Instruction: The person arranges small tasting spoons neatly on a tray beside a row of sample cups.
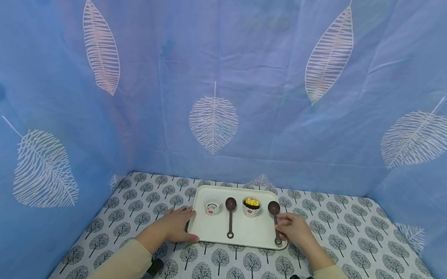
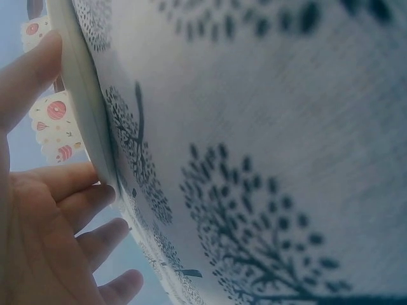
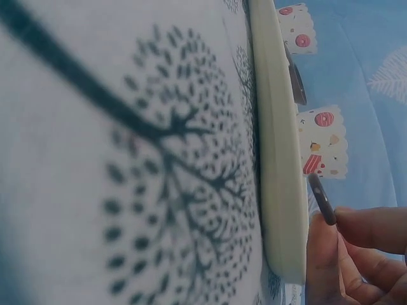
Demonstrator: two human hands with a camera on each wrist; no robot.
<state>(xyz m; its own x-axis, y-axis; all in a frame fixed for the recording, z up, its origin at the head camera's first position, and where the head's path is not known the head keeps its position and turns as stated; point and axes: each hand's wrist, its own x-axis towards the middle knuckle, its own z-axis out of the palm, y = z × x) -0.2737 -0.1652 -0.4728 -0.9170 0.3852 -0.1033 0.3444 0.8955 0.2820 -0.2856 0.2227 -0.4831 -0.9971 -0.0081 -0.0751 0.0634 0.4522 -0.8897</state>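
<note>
A cream tray point(image 1: 211, 231) lies on the table with two patterned paper cups and two brown spoons. My left hand point(image 1: 173, 225) is at the tray's left end, its thumb by the front corner. In the left wrist view, the fingers are extended and spread along the tray's rim point(image 2: 92, 111). At the right end, my right hand point(image 1: 297, 230) pinches the handle of a brown measuring spoon point(image 1: 274, 208) between thumb and index finger, as the spoon's handle end point(image 3: 322, 200) shows in the right wrist view. The spoon's round bowl points away from me.
A second brown spoon point(image 1: 230, 219) lies between the cups. The left cup point(image 1: 212, 208) looks pale inside; the right cup point(image 1: 251, 211) holds something dark topped with yellow pieces. Tree-print cloth point(image 1: 219, 259) covers the table. Blue leaf-patterned curtains point(image 1: 256, 129) hang behind and at both sides.
</note>
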